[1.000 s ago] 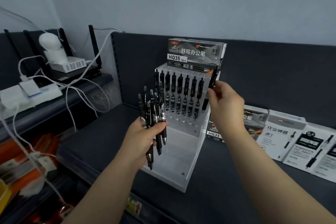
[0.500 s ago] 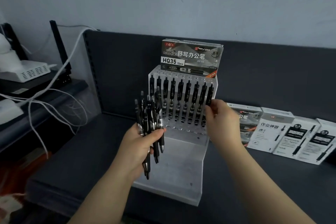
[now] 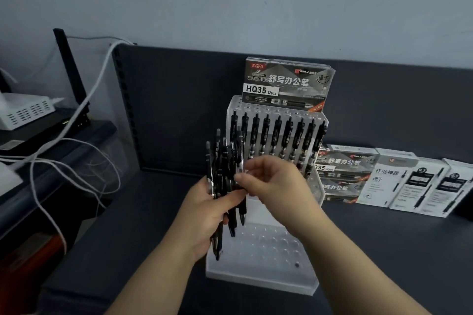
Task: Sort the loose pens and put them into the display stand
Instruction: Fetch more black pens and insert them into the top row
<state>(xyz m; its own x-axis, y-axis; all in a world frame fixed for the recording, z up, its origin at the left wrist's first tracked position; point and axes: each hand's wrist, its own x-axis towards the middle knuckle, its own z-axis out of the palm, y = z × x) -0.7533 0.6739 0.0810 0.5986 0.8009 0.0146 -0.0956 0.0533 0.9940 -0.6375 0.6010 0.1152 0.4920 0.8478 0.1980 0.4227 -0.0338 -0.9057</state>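
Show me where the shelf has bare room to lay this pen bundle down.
Bare shelf left of the display stand, up to the back panel, and a patch in front of the pen boxes on the right. Crowded: the stand's back row of pens and the right rear.

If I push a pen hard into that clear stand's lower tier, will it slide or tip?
Likely stays upright: the clear stepped acrylic display stand sits flat on a broad base. It may skid backward, being smooth, seemingly light plastic on the dark shelf. The grey HQ35 pen box standing at its top could topple if jolted.
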